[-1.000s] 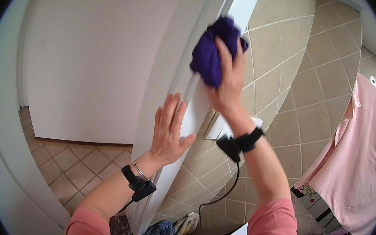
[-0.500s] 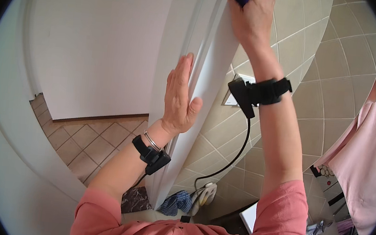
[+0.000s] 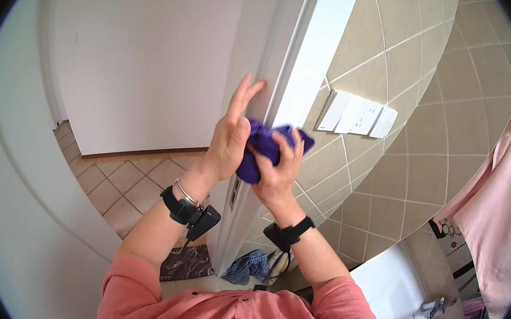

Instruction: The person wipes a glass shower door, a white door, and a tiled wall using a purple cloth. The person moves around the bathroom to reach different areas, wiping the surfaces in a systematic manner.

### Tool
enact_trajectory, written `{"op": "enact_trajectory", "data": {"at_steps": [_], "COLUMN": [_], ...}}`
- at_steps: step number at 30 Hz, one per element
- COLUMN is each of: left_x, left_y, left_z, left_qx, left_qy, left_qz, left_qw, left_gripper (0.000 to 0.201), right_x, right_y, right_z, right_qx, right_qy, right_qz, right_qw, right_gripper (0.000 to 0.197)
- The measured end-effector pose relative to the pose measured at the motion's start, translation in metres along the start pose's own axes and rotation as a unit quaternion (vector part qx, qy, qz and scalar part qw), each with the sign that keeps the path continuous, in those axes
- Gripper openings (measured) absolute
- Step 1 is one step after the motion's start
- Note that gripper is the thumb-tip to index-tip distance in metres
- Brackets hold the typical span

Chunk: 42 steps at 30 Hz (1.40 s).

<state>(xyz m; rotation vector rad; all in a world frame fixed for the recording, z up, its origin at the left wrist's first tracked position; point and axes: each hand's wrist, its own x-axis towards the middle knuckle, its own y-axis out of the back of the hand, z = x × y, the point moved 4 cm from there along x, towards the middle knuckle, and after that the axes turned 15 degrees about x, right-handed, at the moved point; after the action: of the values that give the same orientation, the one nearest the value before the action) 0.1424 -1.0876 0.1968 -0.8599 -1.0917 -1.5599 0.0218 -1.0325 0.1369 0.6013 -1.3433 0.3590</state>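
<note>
Purple cloth lower, at doorframe edge

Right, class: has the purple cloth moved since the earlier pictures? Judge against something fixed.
Yes, down along the white door frame. Earlier the purple cloth was above the white wall plate; now it is lower than that plate.

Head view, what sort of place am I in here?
Most likely a bathroom: there's a white sink with a tap, a tiled wall, and what looks like a pink towel hanging at the right.
</note>
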Motion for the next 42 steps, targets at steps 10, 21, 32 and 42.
{"op": "enact_trajectory", "data": {"at_steps": [10,21,32,42], "left_x": [-0.031,-0.088,-0.195,-0.143], "left_y": [0.009,0.023,0.008,0.001], "left_z": [0.001,-0.014,-0.022,-0.011], "left_qx": [0.086,0.156,-0.096,-0.184], "left_qy": [0.026,0.123,0.321,0.311], "left_qz": [0.043,0.013,-0.033,0.100], "left_qw": [0.995,0.980,0.942,0.927], "left_gripper": [0.063,0.047,0.058,0.041], "right_x": [0.152,-0.030,-0.092,-0.009], "right_y": [0.028,0.005,0.001,0.047], "right_z": [0.005,-0.009,-0.053,-0.032], "right_qx": [-0.096,-0.053,0.221,0.185], "right_qy": [0.071,0.070,-0.249,-0.105], "right_qz": [0.108,-0.202,-0.213,-0.161], "right_qw": [0.987,0.975,0.918,0.964], "right_gripper": [0.040,0.014,0.054,0.058]}}
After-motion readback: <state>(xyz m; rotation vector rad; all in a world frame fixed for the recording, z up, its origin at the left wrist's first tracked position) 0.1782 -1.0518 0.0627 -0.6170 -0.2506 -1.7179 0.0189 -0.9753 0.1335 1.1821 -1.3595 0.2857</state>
